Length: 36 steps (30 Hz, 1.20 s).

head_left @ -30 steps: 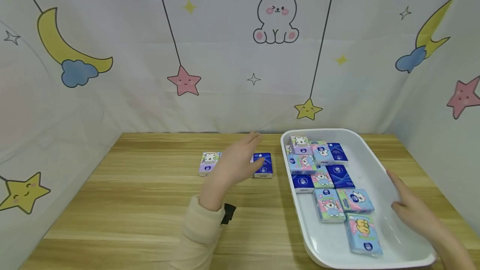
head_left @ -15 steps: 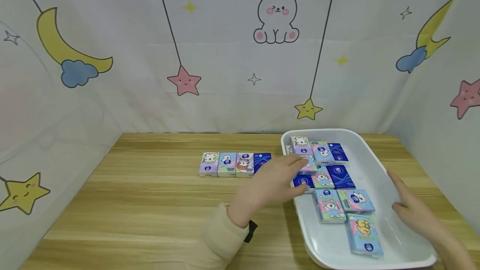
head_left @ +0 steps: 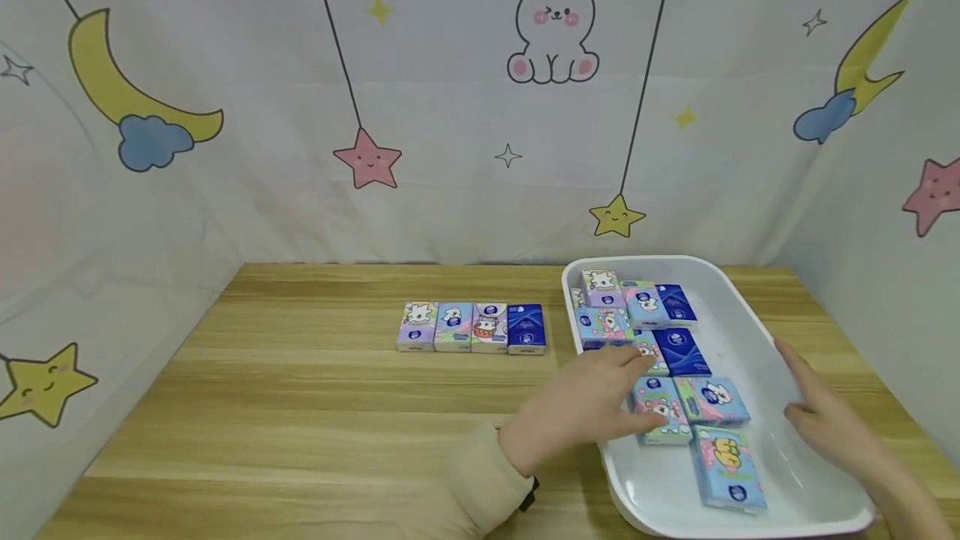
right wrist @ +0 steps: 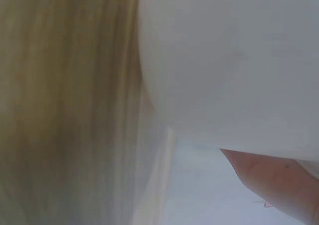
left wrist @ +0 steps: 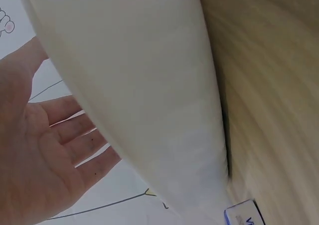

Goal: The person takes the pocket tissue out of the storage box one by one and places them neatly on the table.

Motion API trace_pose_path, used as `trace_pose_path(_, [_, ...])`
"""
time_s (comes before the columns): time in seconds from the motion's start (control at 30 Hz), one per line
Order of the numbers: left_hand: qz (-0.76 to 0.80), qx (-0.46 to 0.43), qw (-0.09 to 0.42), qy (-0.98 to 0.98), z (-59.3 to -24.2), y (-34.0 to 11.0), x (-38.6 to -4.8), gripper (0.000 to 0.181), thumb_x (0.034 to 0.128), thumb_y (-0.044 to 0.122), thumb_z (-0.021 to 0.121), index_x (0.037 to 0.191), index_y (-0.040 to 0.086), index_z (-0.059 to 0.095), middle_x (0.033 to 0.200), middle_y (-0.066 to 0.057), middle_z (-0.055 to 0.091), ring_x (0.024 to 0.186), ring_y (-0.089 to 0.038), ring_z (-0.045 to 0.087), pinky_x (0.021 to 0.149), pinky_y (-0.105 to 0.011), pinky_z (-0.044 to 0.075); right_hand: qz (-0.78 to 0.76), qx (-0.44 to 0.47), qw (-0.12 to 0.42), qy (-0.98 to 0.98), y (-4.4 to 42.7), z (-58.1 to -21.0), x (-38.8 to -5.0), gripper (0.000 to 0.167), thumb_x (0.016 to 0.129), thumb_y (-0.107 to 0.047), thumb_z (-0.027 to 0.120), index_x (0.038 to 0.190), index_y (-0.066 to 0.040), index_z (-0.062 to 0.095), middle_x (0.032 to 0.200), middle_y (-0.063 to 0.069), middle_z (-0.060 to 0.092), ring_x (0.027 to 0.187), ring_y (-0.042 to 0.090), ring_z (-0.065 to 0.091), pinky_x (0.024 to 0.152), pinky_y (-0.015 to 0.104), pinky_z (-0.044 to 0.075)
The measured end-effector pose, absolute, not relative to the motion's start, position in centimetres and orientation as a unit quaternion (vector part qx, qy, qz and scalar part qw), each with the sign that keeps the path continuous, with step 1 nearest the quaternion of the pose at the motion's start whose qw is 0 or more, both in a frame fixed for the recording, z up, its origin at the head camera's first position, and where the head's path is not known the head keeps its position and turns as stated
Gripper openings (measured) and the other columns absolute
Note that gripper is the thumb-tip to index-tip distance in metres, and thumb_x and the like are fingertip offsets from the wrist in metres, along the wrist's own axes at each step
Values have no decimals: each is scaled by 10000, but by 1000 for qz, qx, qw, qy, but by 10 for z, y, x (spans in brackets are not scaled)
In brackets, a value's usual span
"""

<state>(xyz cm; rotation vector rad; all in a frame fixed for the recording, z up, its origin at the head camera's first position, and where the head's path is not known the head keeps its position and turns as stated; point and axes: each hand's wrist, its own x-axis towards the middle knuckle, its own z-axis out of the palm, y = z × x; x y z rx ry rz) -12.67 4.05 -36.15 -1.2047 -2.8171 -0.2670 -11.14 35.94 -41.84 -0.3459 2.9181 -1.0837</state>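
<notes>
In the head view my left hand [head_left: 588, 402] hovers over the left rim of the white tray [head_left: 750, 473]. Its fingers and thumb are spread above a light-blue cartoon tissue pack [head_left: 660, 429], and it holds nothing. Whether the fingertips touch the pack is unclear. The left wrist view has the same hand [left wrist: 45, 150] with its fingers extended behind the pale tray wall or sleeve edge. My right hand [head_left: 836, 423] grips the tray's right rim, thumb on the inner side. Several more tissue packs lie in the tray, among them a dark blue pack [head_left: 681, 352] and a yellow-figured pack [head_left: 727, 465].
Left of the tray, a row of several tissue packs stands side by side, ending with a dark blue one [head_left: 527, 328]. The wooden table [head_left: 285, 415] meets a white cartoon-printed curtain [head_left: 465, 215] at the back.
My left hand has moved right and toward me, from over the row of packs, across the tray's left edge, to above the packs inside. The right hand stays on the rim.
</notes>
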Motion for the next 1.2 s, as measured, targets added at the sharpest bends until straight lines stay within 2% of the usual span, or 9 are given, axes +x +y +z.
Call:
trace_pose_path(0.23, [-83, -378, 15, -922, -372, 50, -122, 715, 856, 640, 559, 1404, 186, 482, 1366, 41, 560, 1230, -109, 558, 990, -224, 486, -339, -115, -6, 934, 359, -421, -111, 841, 871, 135, 368, 1545, -123, -64, 1513, 402, 46, 1377, 535, 97, 887, -79, 14])
trace_pose_path(0.47, [-52, -373, 5, -926, -381, 58, -121, 683, 861, 618, 569, 1408, 220, 476, 1378, 74, 546, 1252, -89, 531, 1010, -245, 467, -347, -115, -5, 931, 359, -420, -113, 843, 868, 143, 371, 1541, -104, -72, 1508, 408, 28, 1274, 677, 147, 1003, 5, -28])
trace_pose_path(0.6, [-27, -357, 0, -934, -385, 61, -121, 690, 835, 642, 586, 1395, 252, 481, 1377, 91, 537, 1261, -89, 513, 1003, -270, 463, -364, -103, 18, 926, 357, -418, -115, 854, 864, 137, 360, 1539, -123, -92, 1519, 391, -16, 1287, 675, 115, 1183, 371, -52])
trace_pose_path(0.7, [-2, -350, -5, -937, -387, 63, -121, 703, 814, 662, 596, 1392, 280, 476, 1381, 105, 522, 1271, -88, 492, 1005, -269, 448, -371, -94, 32, 923, 355, -417, -115, 854, 856, 137, 353, 1535, -109, -102, 1519, 388, -30, 1281, 681, 127, 1092, 659, -14])
trace_pose_path(0.77, [9, -347, -9, -938, -388, 64, -120, 711, 803, 670, 602, 1393, 297, 469, 1378, 112, 515, 1271, -85, 482, 1005, -266, 438, -372, -95, 32, 923, 355, -416, -115, 848, 853, 139, 351, 1533, -90, -99, 1518, 391, -29, 1281, 683, 129, 1076, 684, -8])
trace_pose_path(0.97, [6, -347, -15, -938, -389, 67, -121, 666, 775, 667, 639, 1342, 344, 506, 1324, 127, 534, 1229, -76, 493, 976, -263, 438, -364, -100, 24, 926, 356, -417, -115, 836, 868, 128, 353, 1536, -100, -96, 1521, 388, -19, 1288, 672, 129, 1173, 431, -54])
trace_pose_path(1.07, [1, -351, -8, -937, -388, 68, -121, 670, 741, 696, 651, 1306, 358, 532, 1300, 133, 549, 1192, -70, 512, 940, -256, 450, -353, -103, 15, 930, 358, -417, -114, 840, 865, 128, 365, 1538, -96, -85, 1516, 397, 8, 1283, 667, 143, 1128, 116, -15])
trace_pose_path(1.13, [0, -351, -2, -936, -388, 69, -121, 681, 714, 724, 652, 1282, 362, 549, 1272, 138, 560, 1145, -60, 519, 902, -244, 453, -351, -101, 16, 931, 358, -418, -114, 839, 866, 127, 362, 1537, -98, -88, 1513, 400, 11, 1277, 673, 158, 1157, 188, -17])
trace_pose_path(1.2, [-1, -348, 4, -937, -389, 71, -120, 690, 695, 741, 652, 1262, 359, 558, 1226, 146, 570, 1082, -44, 515, 845, -219, 445, -348, -101, 13, 932, 359, -419, -113, 842, 861, 128, 368, 1540, -97, -76, 1510, 404, 29, 1265, 677, 179, 1084, 98, -40])
